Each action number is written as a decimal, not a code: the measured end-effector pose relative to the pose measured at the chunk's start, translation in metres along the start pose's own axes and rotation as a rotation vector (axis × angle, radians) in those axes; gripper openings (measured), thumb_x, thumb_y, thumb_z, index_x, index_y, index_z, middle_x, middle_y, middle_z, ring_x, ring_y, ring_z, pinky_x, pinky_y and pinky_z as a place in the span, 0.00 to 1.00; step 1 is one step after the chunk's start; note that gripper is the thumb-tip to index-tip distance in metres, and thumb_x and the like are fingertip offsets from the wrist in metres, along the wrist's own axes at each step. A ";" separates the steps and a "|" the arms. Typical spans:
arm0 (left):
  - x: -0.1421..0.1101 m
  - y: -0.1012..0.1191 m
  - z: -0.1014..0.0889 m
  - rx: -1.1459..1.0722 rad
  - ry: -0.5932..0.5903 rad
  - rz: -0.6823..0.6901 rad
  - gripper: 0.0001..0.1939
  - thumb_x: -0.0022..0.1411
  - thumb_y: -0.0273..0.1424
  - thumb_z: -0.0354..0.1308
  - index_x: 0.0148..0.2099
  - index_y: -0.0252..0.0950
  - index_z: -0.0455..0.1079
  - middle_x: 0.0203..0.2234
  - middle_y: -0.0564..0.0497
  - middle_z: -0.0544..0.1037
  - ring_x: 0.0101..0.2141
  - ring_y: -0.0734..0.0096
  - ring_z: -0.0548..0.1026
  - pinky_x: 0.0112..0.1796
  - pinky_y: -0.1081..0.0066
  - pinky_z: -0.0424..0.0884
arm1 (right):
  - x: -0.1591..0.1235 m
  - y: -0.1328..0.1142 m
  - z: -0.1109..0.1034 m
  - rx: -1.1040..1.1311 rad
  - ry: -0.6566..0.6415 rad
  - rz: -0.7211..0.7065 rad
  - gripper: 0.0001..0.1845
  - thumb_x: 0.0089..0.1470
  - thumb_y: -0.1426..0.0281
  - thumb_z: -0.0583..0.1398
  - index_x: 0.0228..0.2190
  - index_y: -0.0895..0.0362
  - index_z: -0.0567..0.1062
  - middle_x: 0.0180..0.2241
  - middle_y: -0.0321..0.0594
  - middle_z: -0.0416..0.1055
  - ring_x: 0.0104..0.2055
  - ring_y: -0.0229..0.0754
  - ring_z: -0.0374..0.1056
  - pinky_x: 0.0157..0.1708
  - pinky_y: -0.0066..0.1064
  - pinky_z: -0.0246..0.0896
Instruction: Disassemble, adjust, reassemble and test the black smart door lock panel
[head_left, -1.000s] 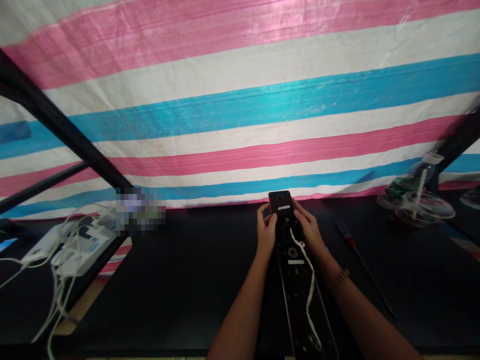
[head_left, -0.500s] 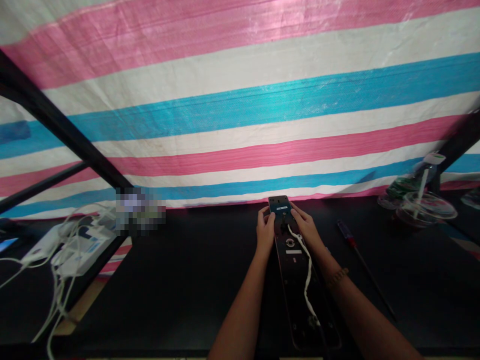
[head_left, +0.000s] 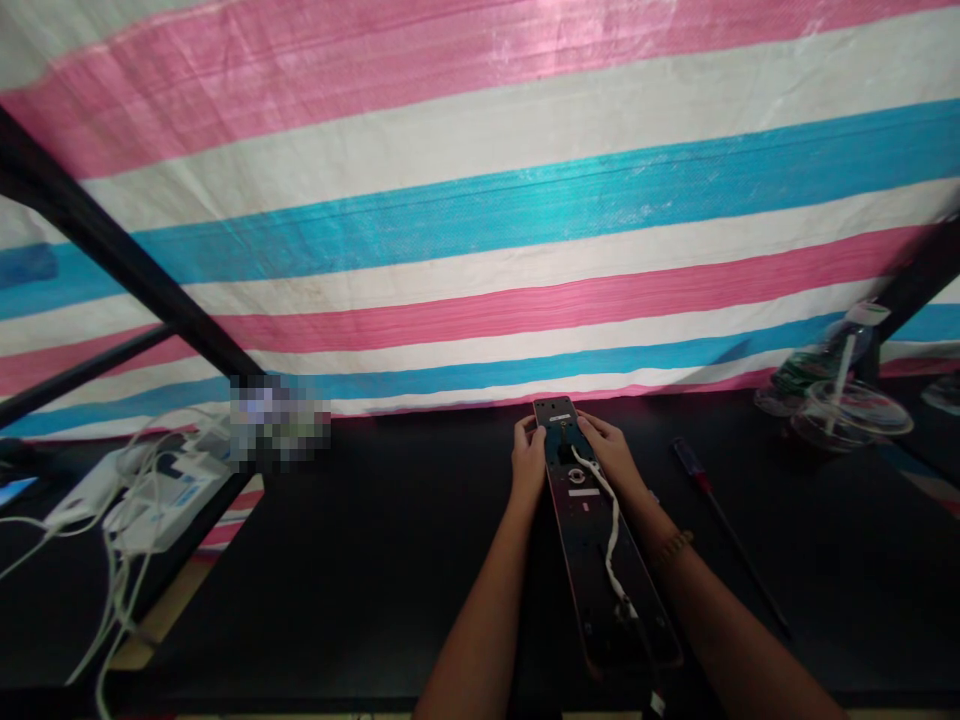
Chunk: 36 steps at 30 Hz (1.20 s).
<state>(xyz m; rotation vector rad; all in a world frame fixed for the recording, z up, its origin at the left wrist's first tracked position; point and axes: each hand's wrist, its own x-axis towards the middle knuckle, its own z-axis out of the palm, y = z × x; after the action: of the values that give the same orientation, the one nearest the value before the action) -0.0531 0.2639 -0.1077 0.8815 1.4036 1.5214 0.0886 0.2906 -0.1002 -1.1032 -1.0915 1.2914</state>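
A long dark panel [head_left: 589,540] with rounded corners lies lengthwise before me, its back side up. A white-sleeved cable [head_left: 611,530] runs down along it and ends in a small white connector [head_left: 657,703] near the front edge. My left hand [head_left: 529,458] grips the panel's far left edge, thumb on top. Around the far right edge is my right hand [head_left: 606,448], also with its thumb on the top face. The fingers under the edges are partly hidden. To the right of my right forearm a long screwdriver [head_left: 724,525] lies on the table.
The black table [head_left: 360,580] meets a striped tarp [head_left: 480,220] at the back. Plastic cups [head_left: 851,415] and a bottle [head_left: 821,355] stand at the back right. White power strips and cables [head_left: 157,495] lie at the left, beside a blurred-out patch.
The panel has shifted slightly, its near end tipping up a little, and the connector at the cable's end now shows near the front. Both hands keep their hold on the far end.
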 end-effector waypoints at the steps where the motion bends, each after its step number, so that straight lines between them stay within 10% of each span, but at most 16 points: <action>1: 0.000 0.000 0.000 0.004 0.002 -0.001 0.14 0.61 0.35 0.57 0.49 0.39 0.68 0.39 0.48 0.79 0.38 0.65 0.78 0.40 0.68 0.72 | 0.000 0.000 0.000 -0.003 0.003 -0.002 0.31 0.46 0.52 0.66 0.46 0.61 0.81 0.38 0.46 0.82 0.39 0.51 0.77 0.38 0.38 0.71; 36: -0.022 0.027 0.006 -0.205 -0.075 0.021 0.23 0.54 0.35 0.61 0.52 0.40 0.63 0.29 0.53 0.79 0.28 0.67 0.77 0.29 0.70 0.70 | -0.009 -0.013 0.001 0.025 0.021 -0.053 0.31 0.46 0.51 0.66 0.47 0.58 0.80 0.47 0.47 0.79 0.48 0.54 0.74 0.48 0.42 0.68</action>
<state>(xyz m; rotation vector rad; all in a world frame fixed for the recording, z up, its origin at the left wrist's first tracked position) -0.0422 0.2457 -0.0794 0.8197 1.1645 1.5998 0.0896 0.2812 -0.0872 -1.0605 -1.0795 1.2464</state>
